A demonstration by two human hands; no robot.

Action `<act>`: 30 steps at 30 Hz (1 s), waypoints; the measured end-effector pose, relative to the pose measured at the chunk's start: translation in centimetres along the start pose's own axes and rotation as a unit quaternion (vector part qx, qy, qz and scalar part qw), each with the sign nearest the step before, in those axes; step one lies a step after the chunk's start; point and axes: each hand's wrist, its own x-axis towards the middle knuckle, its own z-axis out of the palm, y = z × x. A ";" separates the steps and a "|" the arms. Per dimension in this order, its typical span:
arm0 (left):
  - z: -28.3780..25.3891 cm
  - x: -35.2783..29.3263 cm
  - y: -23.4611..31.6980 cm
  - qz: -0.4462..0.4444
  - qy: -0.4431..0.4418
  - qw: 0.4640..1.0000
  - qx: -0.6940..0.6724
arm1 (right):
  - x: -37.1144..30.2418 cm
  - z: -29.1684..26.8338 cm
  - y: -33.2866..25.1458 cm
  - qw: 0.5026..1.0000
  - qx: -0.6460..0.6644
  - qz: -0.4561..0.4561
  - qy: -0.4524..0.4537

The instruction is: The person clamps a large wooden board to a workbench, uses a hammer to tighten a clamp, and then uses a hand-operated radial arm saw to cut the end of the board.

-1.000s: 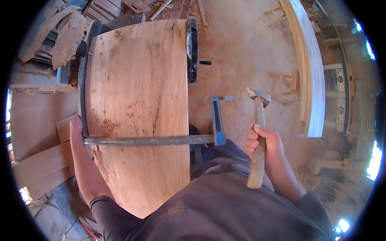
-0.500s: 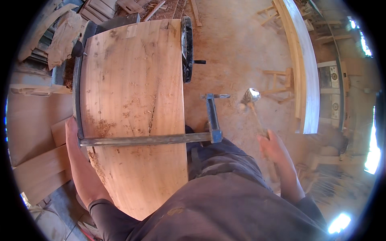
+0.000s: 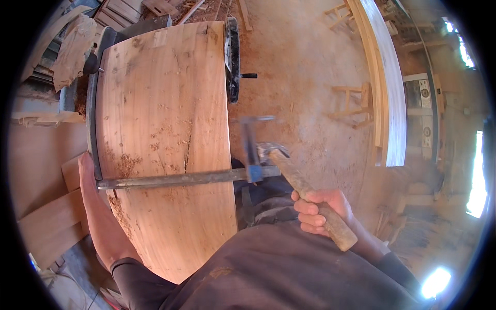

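A long metal bar clamp (image 3: 170,180) lies across a broad wooden slab (image 3: 165,103) strewn with shavings and marked by a dark crack. Past the slab's right edge, the clamp's blue sliding jaw (image 3: 253,173) is smeared by motion. My right hand (image 3: 325,209) is closed round the wooden handle of a hammer (image 3: 294,175). The hammer's head is at the jaw's right side; whether they touch I cannot tell. At the slab's left edge, my left hand (image 3: 87,164) is beside the clamp's far-left end, its fingers mostly hidden.
A black handwheel (image 3: 232,62) with a crank handle stands by the slab's right edge. Long pale beams (image 3: 385,88) rest on wooden trestles (image 3: 354,106) at the right. Boards (image 3: 51,217) lean at the left, and scrap wood (image 3: 163,8) lies at the back.
The hammer has swung left to the clamp's sliding jaw. That jaw has shifted left, nearer the slab's edge. My left hand stays at the slab's left edge; the whole view has shifted slightly.
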 end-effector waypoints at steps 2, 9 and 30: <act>0.0 0.1 -0.3 -0.009 0.000 1.000 0.004 | -0.1 0.1 0.3 1.000 0.013 0.004 -0.012; -1.0 2.9 -2.5 0.015 -0.003 0.997 0.071 | 0.5 1.5 0.0 0.991 0.033 -0.076 0.102; 3.6 -7.3 5.4 0.022 0.020 0.976 0.217 | 1.8 0.6 0.1 0.998 -0.067 0.021 0.004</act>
